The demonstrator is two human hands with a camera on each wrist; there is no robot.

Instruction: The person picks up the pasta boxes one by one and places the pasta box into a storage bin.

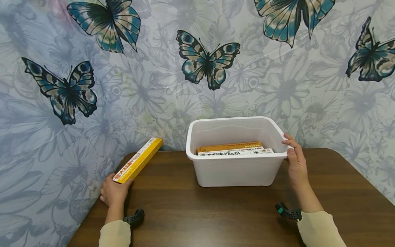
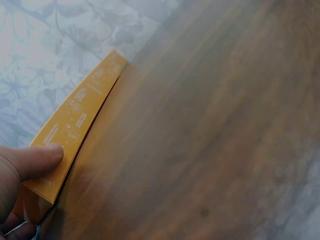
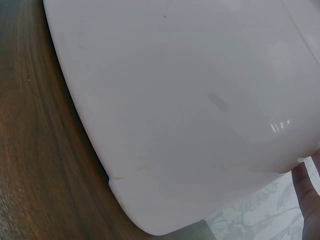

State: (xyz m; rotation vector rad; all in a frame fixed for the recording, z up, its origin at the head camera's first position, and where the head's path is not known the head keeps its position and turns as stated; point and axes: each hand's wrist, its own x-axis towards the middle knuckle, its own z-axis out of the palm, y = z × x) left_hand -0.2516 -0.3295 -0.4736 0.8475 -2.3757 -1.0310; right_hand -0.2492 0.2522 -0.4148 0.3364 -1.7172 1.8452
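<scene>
My left hand [image 1: 114, 192] grips the near end of a long yellow pasta box [image 1: 139, 161] at the table's left edge. In the left wrist view, the thumb [image 2: 42, 161] lies across the box's orange side [image 2: 82, 107]. On the right, my right hand [image 1: 297, 168] holds the right end of a white plastic bin [image 1: 234, 171] by its rim. The bin's wall [image 3: 175, 110] fills most of the right wrist view, with only fingers showing at the edge. Inside the bin lie an orange-yellow box [image 1: 229, 146] and a white box marked PASTA [image 1: 234, 151].
The bin stands on a brown wooden table [image 1: 197, 212] with rounded back corners. Behind it hangs a pale floral wall covering [image 1: 154, 113] printed with blue butterflies. A black band [image 1: 134, 218] is on the left wrist, another black band [image 1: 288, 211] on the right.
</scene>
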